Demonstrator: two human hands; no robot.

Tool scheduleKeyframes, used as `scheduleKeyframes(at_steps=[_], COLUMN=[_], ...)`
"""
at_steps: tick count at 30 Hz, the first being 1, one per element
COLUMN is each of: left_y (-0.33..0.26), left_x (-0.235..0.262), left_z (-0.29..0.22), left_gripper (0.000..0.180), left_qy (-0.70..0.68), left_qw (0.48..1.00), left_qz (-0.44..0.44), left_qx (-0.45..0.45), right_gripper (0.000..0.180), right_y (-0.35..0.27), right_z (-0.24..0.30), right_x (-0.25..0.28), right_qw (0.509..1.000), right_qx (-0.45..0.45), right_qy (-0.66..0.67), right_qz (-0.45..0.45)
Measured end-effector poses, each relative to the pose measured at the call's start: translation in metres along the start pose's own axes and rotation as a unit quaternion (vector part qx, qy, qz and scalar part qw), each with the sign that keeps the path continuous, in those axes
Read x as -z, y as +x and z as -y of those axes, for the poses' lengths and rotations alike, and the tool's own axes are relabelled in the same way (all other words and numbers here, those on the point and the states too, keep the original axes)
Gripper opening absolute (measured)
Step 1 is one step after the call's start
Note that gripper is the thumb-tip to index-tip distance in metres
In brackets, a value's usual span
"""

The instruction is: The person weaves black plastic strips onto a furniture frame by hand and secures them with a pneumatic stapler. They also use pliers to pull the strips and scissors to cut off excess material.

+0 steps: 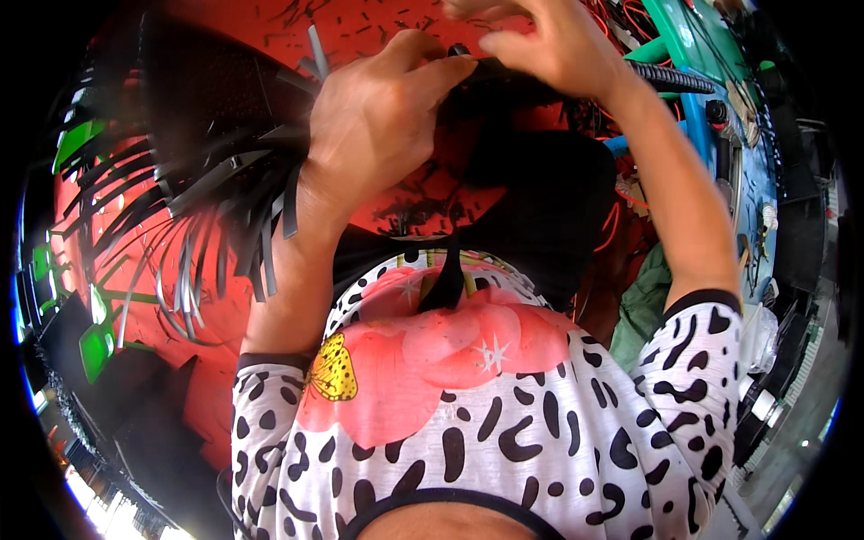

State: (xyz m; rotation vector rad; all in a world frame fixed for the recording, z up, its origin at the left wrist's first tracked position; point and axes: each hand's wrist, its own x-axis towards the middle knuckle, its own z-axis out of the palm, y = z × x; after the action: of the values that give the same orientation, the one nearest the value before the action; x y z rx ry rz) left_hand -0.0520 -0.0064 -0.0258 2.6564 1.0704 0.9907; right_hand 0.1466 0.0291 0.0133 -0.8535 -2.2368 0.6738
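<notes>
A black woven piece (202,90), like a basket panel, with many long loose black strips (193,193) fanning from its edge, lies at the left beyond my left forearm. My left hand (382,112) is closed, its thumb and index finger pinching a dark edge (508,79) that seems to belong to the piece. Just to the right, my right hand (553,49) is above the same dark edge, its fingers bent and blurred by motion. Whether they hold a strip does not show. A pale grey strip (318,52) sticks up behind my left hand.
Short black offcuts (409,219) are scattered over the red floor (288,27). Green and blue frames (688,81) with red cords stand at the right, near a ribbed black tube (670,76). Green plastic parts (97,346) lie at the left. Green cloth (641,301) is beside my right elbow.
</notes>
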Motion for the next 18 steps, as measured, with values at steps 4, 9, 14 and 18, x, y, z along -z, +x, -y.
scheduleKeyframes(at_steps=[4,9,14,18], left_y=[0.003,0.003,0.0,0.0], left_x=[-0.003,-0.006,-0.005,-0.005], left_z=[0.003,0.007,0.004,0.006], left_gripper=[0.033,0.031,0.03,0.03], left_qy=[-0.009,-0.003,-0.026,-0.02], left_qw=[1.0,1.0,0.999,1.0], left_qz=[-0.001,-0.009,-0.022,-0.005], left_qx=[-0.009,0.001,0.001,-0.01], right_gripper=[0.041,0.027,0.015,0.017], right_y=[-0.043,-0.039,-0.049,-0.054], right_z=[-0.004,-0.03,-0.022,-0.006], right_x=[-0.038,-0.066,-0.06,-0.046], right_qw=[0.951,0.889,0.9,0.916], right_qx=[0.17,0.236,0.25,0.242], right_qy=[-0.235,-0.3,-0.258,-0.244], right_qz=[-0.11,-0.251,-0.249,-0.205])
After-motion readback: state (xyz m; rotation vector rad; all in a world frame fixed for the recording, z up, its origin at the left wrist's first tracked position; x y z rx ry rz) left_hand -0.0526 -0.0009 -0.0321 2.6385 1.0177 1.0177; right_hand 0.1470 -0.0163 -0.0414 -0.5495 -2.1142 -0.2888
